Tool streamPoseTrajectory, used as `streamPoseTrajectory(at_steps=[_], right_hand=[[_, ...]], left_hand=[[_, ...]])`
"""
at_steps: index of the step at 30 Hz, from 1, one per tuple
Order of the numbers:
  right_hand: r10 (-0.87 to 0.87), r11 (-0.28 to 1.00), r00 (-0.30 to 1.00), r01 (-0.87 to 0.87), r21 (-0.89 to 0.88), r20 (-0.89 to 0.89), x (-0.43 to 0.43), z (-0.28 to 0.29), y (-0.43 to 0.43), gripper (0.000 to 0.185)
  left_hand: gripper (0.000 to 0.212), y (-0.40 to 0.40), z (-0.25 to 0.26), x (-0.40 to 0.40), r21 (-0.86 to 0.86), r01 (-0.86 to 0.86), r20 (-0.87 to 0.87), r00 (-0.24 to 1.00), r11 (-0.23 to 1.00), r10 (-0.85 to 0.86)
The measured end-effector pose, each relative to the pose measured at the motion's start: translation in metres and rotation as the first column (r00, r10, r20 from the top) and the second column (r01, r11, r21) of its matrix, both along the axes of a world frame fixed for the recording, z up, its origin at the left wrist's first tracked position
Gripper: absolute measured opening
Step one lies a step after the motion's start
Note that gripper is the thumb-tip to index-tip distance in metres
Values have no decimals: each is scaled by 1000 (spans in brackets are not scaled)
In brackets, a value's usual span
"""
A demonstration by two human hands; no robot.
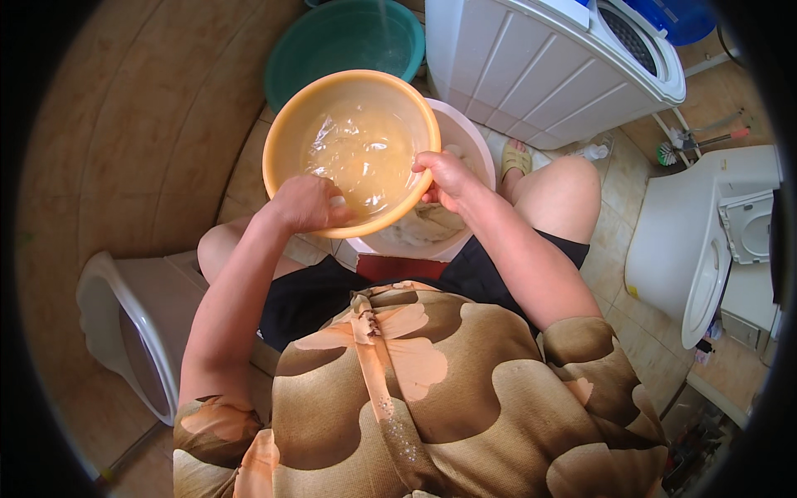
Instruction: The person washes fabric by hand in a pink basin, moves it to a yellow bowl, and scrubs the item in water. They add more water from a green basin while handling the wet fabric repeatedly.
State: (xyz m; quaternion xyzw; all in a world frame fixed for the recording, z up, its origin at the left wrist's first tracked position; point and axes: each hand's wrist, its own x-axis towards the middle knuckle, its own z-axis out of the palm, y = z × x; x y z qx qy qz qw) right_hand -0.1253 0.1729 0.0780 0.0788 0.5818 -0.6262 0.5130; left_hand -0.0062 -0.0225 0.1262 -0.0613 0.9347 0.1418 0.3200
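A yellow-orange plastic basin (358, 143) with rippling water in it is tilted in front of me, above a pink tub. My right hand (447, 180) grips its right rim, thumb on the inner side and fingers beneath. On the near left side, my left hand (310, 202) reaches over the rim, its fingers inside at the water's edge; its grip is partly hidden. Below, the pale pink tub (481, 146) stands between my legs and holds whitish wet cloth (426, 224). Behind the basin, a large green tub (286, 53) receives a thin stream of water.
At the upper right stands a white washing machine (535, 75). A toilet (672, 243) and a toilet brush (666, 154) are on the right. A clear bottle (596, 152) lies on the tiled floor near my sandalled foot. A white-rimmed fixture (146, 336) stands at the left.
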Motion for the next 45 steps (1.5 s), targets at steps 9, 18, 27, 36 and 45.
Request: streamPoseTrajectory(at_steps=[9,18,27,36,45], right_hand=[[-28,1000,999,28,4,-32,-8,-8,-4,22],[-19,1000,999,19,-5,-33,-16,-2,-2,23],[-32,999,999,32,1,-8,-21,-11,-8,24],[3,999,1000,-2,40,-23,-20,-11,-7,26],[33,999,999,-32,8,-34,-12,-8,-11,22]], left_hand=[[24,-6,-9,7,288,20,-279,958,957,64],[33,-5,12,1,192,29,-234,972,981,18],[27,-14,2,-6,169,91,-377,926,982,-21],[33,-13,-14,-22,127,-72,-415,902,989,119],[27,-30,-32,-48,464,-665,-309,497,585,811]])
